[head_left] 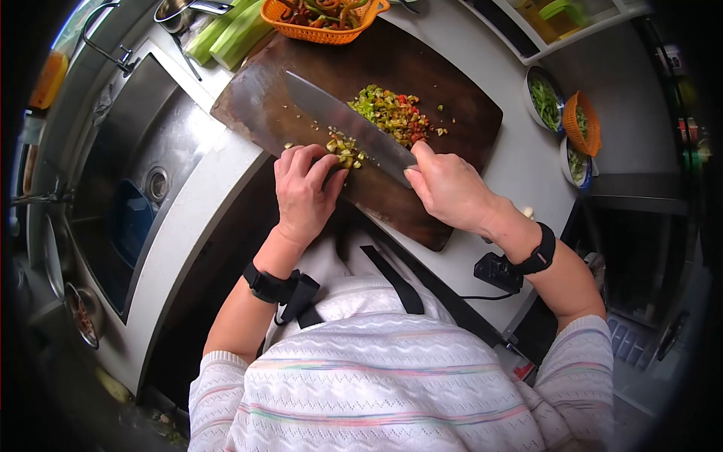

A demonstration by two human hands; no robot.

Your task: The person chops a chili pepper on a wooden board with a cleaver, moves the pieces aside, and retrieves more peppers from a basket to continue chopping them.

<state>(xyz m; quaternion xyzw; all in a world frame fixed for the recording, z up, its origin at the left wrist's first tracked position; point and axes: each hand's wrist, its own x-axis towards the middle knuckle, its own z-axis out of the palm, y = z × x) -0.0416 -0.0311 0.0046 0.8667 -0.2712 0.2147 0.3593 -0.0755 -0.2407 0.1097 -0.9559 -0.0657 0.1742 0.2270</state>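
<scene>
While looking down past the chest, first a white knitted sweater (392, 377) with pale stripes along the near edge, forearms bare beyond the cuffs. Just beyond, a black band on each wrist: left wrist band (265, 285) with a small black unit strapped to it, right wrist band (536, 252) close to a black block (495, 271) with a thin cable on the white counter (527, 162). Farther on, left hand (303, 192) at the near left part of a dark wooden cutting board (459, 113), fingers curled under like a claw, tips pressing a small clump of chopped green pieces (346, 149), knuckles close against the flat of the blade. To the right, right hand (449, 188) clenched round the handle of a broad knife (350, 124), handle hidden inside the fist, blade slanting away to the far left across the board, edge down at the clump. Behind the blade, mid-board, a larger heap of diced green and red bits (392, 113), possibly peppers, too fine to say for sure. Left of the board, a steel sink (143, 113) sunk into the counter. Right of it, a bowl of cut greens (528, 94) and a small orange strainer (591, 132). At the far edge, an orange basket (301, 32) of sliced vegetables at the board's far rim, pale green stalks (230, 34) just beside it on the left.
</scene>
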